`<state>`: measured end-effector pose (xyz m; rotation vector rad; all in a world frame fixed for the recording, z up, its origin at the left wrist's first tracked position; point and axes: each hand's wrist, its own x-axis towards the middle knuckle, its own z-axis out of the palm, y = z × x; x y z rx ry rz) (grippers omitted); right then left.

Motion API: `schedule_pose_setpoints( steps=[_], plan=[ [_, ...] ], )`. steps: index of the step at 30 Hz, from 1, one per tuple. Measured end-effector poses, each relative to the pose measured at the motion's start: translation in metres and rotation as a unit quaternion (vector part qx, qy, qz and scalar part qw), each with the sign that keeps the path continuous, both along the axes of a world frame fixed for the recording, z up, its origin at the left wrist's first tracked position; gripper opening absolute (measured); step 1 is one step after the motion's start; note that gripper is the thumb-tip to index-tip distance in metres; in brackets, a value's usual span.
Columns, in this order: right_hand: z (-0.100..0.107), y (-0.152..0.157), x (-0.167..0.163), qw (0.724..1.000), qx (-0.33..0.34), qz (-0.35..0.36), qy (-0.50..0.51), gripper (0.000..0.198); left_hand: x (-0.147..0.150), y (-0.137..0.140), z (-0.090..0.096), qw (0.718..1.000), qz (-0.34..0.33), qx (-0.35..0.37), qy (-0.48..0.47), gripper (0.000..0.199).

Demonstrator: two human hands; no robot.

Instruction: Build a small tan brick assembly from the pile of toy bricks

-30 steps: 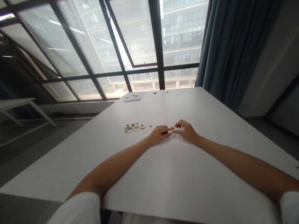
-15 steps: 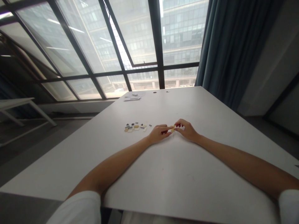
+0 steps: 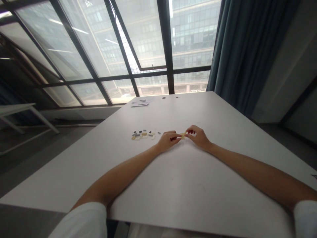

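Observation:
Between my two hands is a small pale yellow piece (image 3: 183, 136) that looks like joined toy building bricks; its exact shape is too small to make out. My left hand (image 3: 168, 140) pinches its left side between thumb and fingers. On the other side, the thumb and forefinger of my right hand (image 3: 197, 136) are closed on the same piece. Left of my hands lies a loose group of small bricks, among them a tan brick (image 3: 144, 134), a grey brick (image 3: 137, 135) and several cream and black ones.
All of this is on a large white table (image 3: 158, 185). Papers (image 3: 140, 103) lie at its far left corner, and a small dark round object (image 3: 163, 98) sits near the far edge. Windows stand beyond the table, with a blue curtain (image 3: 237, 56) at the right.
The yellow piece has turned between my fingers and now looks flatter and wider. My right hand has risen very slightly. The loose bricks have stayed in place.

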<state>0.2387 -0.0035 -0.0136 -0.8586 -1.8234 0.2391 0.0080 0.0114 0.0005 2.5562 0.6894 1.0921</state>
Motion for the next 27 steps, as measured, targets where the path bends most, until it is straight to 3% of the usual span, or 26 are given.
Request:
schedule_pose_setpoints(
  steps=[9, 27],
  plan=[
    [0.0028, -0.0034, -0.0004, 1.0, 0.016, -0.012, -0.009, 0.017, 0.0023, -0.0003, 0.0014, 1.0, -0.007, -0.019, -0.008, 0.033],
    [0.0011, -0.0021, -0.0007, 0.999, 0.024, -0.004, -0.045, 0.01, -0.0001, 0.0044, -0.0006, 0.996, 0.08, 0.024, -0.038, 0.019]
  ],
)
